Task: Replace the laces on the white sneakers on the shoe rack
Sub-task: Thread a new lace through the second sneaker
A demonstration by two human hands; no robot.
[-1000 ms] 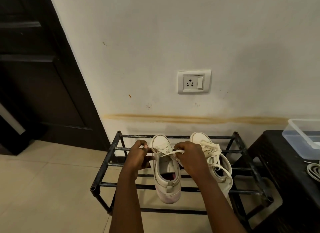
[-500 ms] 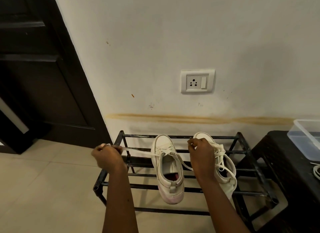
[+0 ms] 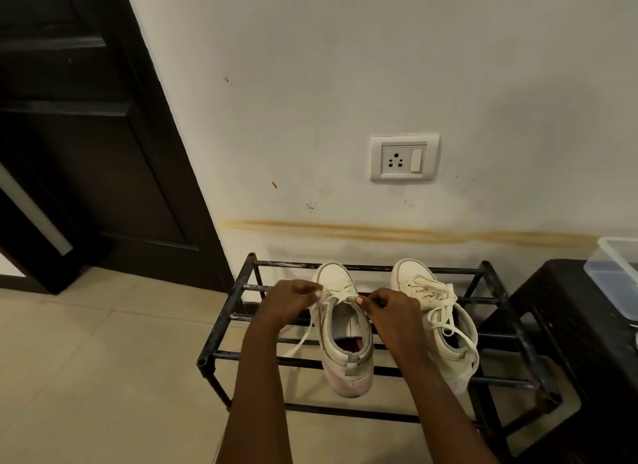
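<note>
Head cam view, nearest stuff first: your two bare forearms come up from the bottom edge, and both hands meet over the low-top white canvas sneaker on the left (image 3: 346, 346). Your left hand (image 3: 293, 303) has its fingers curled, pinching the flat off-white lace (image 3: 299, 341) at the left side of the eyelets, and the loose tail of that lace hangs down past the rack's bars. Your right hand (image 3: 392, 311) is curled in too, pinching the lace at the right side of the same shoe.

That sneaker sits toe to the wall on the top bars of the black metal tube shoe rack (image 3: 222, 320), its heel poking out over the front bar. Just beside it to the right is the second white sneaker (image 3: 436, 325), fully laced with loops flopping loose.

Beige floor tiles (image 3: 86, 360) run off to the left. A dark stool (image 3: 569, 325) stands at the right with a clear plastic tub (image 3: 616, 277) on it. Further back there's the off-white wall with a long brownish streak (image 3: 414, 235), a white socket plate (image 3: 404, 158) and a dark wooden door (image 3: 86, 135).
</note>
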